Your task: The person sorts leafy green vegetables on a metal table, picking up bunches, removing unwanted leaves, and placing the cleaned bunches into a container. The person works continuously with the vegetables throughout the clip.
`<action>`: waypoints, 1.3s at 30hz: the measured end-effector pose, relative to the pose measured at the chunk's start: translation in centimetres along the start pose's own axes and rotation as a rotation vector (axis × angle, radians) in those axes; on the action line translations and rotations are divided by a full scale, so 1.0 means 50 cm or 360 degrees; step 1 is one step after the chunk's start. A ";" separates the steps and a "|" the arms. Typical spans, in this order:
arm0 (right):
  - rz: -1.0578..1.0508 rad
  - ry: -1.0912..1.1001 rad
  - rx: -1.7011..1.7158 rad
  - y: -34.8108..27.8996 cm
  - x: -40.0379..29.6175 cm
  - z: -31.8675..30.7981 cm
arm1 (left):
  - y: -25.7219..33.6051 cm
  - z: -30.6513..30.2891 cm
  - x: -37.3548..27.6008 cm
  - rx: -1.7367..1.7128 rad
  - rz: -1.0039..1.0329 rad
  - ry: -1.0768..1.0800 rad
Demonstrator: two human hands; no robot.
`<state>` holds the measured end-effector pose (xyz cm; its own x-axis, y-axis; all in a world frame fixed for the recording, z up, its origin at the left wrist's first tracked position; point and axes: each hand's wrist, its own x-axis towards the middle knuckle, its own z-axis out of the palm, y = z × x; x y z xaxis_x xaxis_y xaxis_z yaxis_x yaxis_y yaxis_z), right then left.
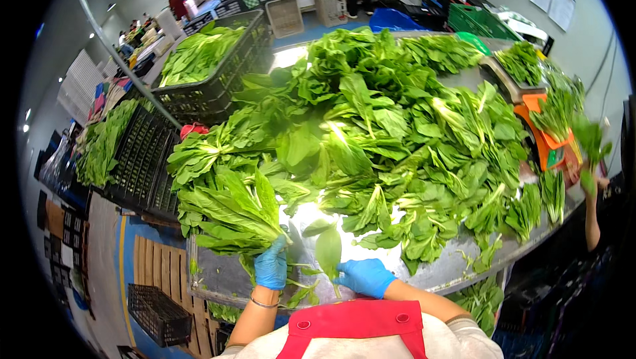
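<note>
My left hand [271, 263], in a blue glove, grips the stem end of a bunch of leafy greens [233, 210], its long leaves fanned up and to the left. Beside it, my right hand [365, 277], also gloved, pinches a single green leaf [328, 252] low, near its stalk. Both hands are at the near edge of a metal table [447, 264]. Beyond them spreads a large heap of leafy greens [377, 125]. Torn leaf scraps [304, 293] lie between my hands.
A black crate of greens [213, 78] stands at the far left, with another black crate [149, 160] beside the table. At right, an orange scale [534, 105] bears a bunch, near a co-worker's hand [591, 185]. A metal pole [124, 55] rises at left; a wooden pallet [161, 264] lies below.
</note>
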<state>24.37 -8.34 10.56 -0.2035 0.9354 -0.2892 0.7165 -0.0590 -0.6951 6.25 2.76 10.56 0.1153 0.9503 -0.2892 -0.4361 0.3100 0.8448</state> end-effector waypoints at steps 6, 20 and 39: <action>-0.0420 0.0838 0.0885 -0.058 -0.015 -0.040 | -0.048 -0.005 -0.058 0.1318 0.0216 -0.0533; -0.0365 0.0803 0.1671 -0.059 -0.040 0.028 | -0.071 0.079 -0.133 0.1262 0.0277 -0.1424; -0.0106 0.1188 0.2576 -0.009 -0.020 0.042 | -0.095 0.074 -0.131 0.1742 0.1271 -0.1368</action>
<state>22.86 -9.97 9.80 0.4437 0.8674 -0.2254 -0.6797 0.1618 -0.7154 10.87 -4.82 10.11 0.7905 0.4875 0.3708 0.1470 -0.7386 0.6579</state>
